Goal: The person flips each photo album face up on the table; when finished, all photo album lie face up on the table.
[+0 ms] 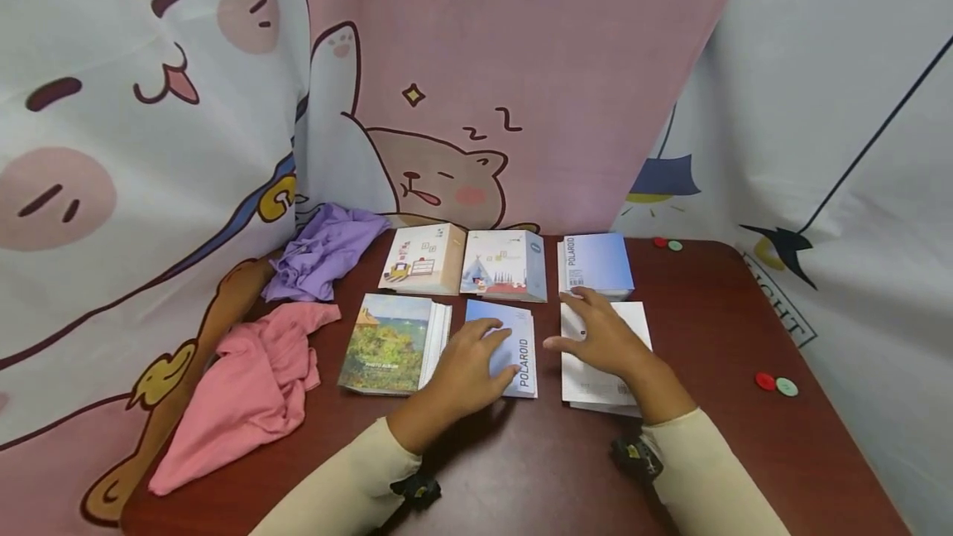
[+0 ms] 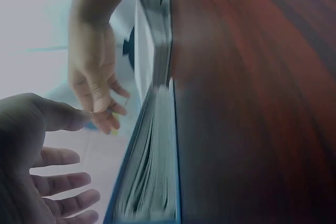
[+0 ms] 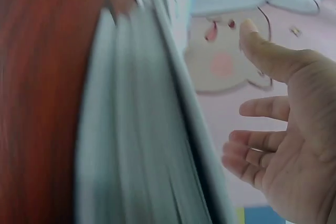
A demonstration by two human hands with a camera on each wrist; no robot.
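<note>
My left hand [image 1: 465, 366] hovers over a blue Polaroid photo album [image 1: 524, 329], fingers spread and loosely bent. Above a white album [image 1: 606, 383] is my right hand [image 1: 603, 337], its thumb held apart from the fingers. Neither hand holds anything. In the left wrist view the left hand [image 2: 31, 166] shows relaxed fingers beside the page edges of the blue album [image 2: 149, 182]. The right wrist view has the right hand [image 3: 299, 135] held off to the side of a thick, blurred album [image 3: 136, 119].
A landscape-painting album [image 1: 387, 346] lies front left. Behind are a cream album [image 1: 420, 259], a tent-picture album [image 1: 495, 263] and another blue Polaroid album [image 1: 599, 263]. Purple cloth [image 1: 323, 251] and pink cloth [image 1: 253, 387] lie left. Red discs [image 1: 764, 381] and green discs [image 1: 787, 387] sit right.
</note>
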